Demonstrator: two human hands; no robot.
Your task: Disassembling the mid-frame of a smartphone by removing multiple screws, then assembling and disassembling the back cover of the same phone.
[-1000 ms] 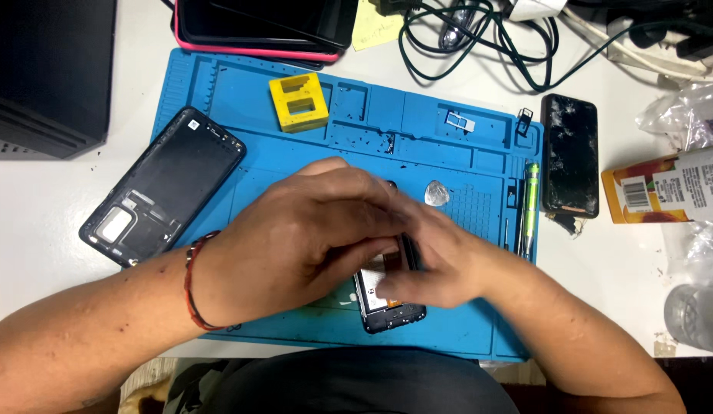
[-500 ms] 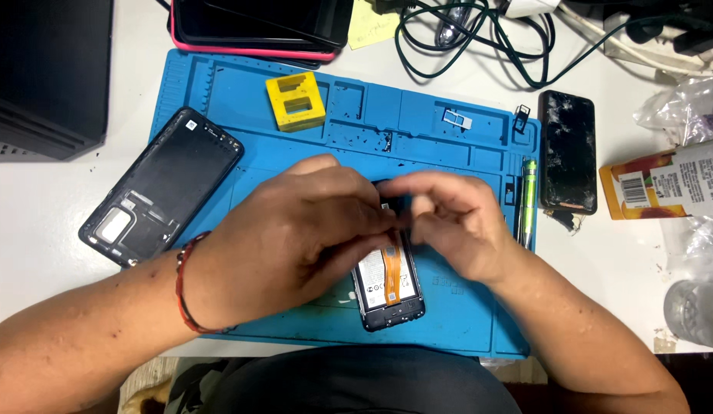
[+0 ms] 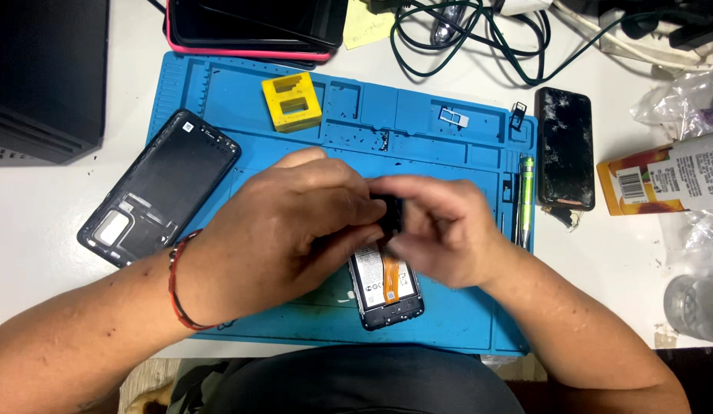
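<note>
An opened phone (image 3: 387,291) lies on a blue repair mat (image 3: 448,146), its white battery and orange flex strip showing; its upper half is hidden under my hands. My left hand (image 3: 287,230) and my right hand (image 3: 440,230) meet above it, both pinching a small black part (image 3: 391,215) between their fingertips. A red cord bracelet circles my left wrist.
A black phone back cover (image 3: 161,188) lies at the mat's left edge. On the mat sit a yellow block (image 3: 292,102), tiny screws and a green pen-like tool (image 3: 526,199). A cracked phone (image 3: 565,147), an orange carton (image 3: 647,180), cables and plastic bags lie right.
My hands have lifted slightly off the opened phone's lower half, showing more of the battery and orange strip. My right hand has moved up, and both hands now pinch the small black part.
</note>
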